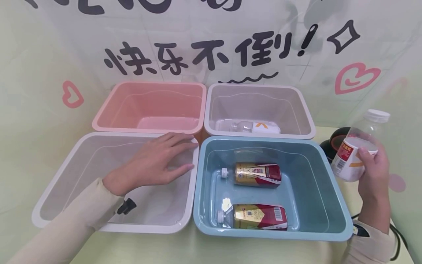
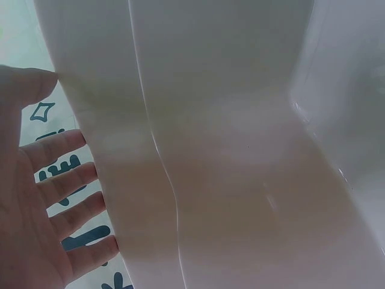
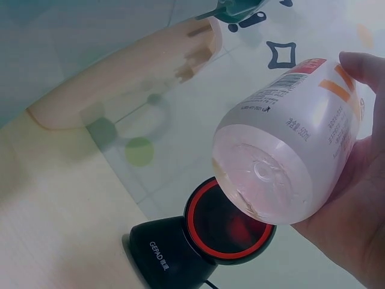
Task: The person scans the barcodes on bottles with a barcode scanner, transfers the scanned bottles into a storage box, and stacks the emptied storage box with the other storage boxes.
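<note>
1. Gripping one clear bottle (image 1: 357, 146) in the right hand (image 1: 376, 179), thumb curled across the white label; tilting the white cap up to the right and the base down to the left, well above the surface (image 3: 60, 198).
2. Showing on that label one red panel, one barcode and orange marks.
3. Overlapping, in the right wrist view, one black scanner (image 3: 162, 250) with one red ring, just beyond the bottle's base.
4. Counting two gold-and-red bottles on their sides in one blue bin (image 1: 310, 176), just left of the right hand: one farther (image 1: 258, 175), one nearer (image 1: 260, 217), both with caps to the left.
5. Finding one white-labelled bottle (image 1: 258, 127) lying in one pale lilac bin (image 1: 260, 88) at rear right.
6. Holding the left hand (image 1: 151, 161) over one white bin (image 1: 158, 209) at front left, fingers spread, tips at its rim; impossible to tell how firmly pressed.
7. Adding one pink bin (image 1: 165, 102) at rear left, for two rows of two.
8. Displaying on the wall behind four whole dark characters (image 1: 209, 55), one exclamation mark (image 1: 306, 40), one wavy line (image 1: 250, 78) and two pink hearts.
</note>
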Available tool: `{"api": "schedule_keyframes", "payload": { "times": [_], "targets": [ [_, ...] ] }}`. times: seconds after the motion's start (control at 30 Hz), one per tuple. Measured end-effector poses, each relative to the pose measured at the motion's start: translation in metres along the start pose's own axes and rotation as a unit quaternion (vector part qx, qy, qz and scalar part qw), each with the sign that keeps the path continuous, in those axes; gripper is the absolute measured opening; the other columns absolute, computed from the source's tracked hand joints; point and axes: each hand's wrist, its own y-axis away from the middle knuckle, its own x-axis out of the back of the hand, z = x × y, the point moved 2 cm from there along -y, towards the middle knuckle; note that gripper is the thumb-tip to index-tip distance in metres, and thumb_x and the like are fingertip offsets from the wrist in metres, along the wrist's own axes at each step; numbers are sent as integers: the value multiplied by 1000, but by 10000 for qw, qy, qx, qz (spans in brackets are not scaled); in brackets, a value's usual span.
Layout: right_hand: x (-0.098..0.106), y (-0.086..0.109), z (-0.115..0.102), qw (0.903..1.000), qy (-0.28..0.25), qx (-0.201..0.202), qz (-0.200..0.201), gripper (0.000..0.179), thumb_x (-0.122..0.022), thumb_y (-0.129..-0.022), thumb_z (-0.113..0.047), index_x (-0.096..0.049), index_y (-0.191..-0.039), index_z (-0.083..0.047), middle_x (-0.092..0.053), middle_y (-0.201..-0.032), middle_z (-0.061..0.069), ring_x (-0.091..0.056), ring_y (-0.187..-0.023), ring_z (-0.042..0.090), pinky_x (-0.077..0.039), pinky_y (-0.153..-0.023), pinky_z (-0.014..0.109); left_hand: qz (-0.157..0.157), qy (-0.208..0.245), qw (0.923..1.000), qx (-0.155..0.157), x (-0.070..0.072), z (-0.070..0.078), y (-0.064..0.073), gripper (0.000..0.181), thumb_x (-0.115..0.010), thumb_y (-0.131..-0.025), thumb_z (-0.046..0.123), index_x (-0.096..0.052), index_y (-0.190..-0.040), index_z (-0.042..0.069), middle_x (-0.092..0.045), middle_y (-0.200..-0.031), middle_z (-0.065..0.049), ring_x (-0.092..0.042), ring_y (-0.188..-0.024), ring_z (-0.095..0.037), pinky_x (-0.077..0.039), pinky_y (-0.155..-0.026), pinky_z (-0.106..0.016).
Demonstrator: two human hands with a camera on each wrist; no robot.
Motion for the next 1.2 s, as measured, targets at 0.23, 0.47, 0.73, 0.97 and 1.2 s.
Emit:
{"api": "schedule_keyframes", "payload": {
  "times": [0.23, 0.47, 0.73, 0.97, 1.2],
  "targets": [
    [0, 0, -1, 9999, 87, 65, 56, 44, -66, -97, -13, -61, -141, -13, -63, -131, 6, -57, -111, 20, -52, -85, 18, -27, -22, 10000, 30, 0, 0, 0, 59, -67, -98, 55, -64, -147, 23, -59, -155, -1, -53, -146, -26, -50, -118, -52],
    [1, 1, 0, 9996, 249, 37, 117, 45, -67, -97, -16, -61, -142, -13, -64, -129, 6, -57, -109, 20, -54, -83, 16, -66, -37, 9999, 67, 0, 0, 0, 59, -67, -97, 55, -64, -147, 24, -59, -155, -1, -53, -146, -26, -50, -118, -52],
    [2, 1, -1, 9978, 597, -104, 254, 47, -70, -96, -21, -61, -142, -16, -63, -129, 2, -57, -108, 17, -54, -81, 14, -42, -46, 10000, 39, 0, 0, -1, 59, -67, -97, 55, -64, -147, 24, -59, -155, 0, -53, -146, -25, -50, -118, -52],
    [1, 0, -2, 9976, 603, -61, 337, 50, -70, -95, -19, -57, -143, -17, -61, -130, 1, -56, -109, 17, -52, -80, 14, 17, -58, 10000, -10, 0, 1, -1, 58, -68, -97, 54, -65, -146, 23, -59, -155, -1, -54, -146, -25, -51, -118, -51],
    [2, -1, 0, 9979, 589, -46, 281, 52, -68, -95, -19, -53, -145, -17, -59, -131, 1, -57, -109, 17, -52, -78, 14, 18, -61, 10000, 6, 0, 0, -1, 58, -68, -97, 54, -65, -145, 23, -59, -155, -1, -53, -147, -25, -50, -119, -52]
  ]
}}
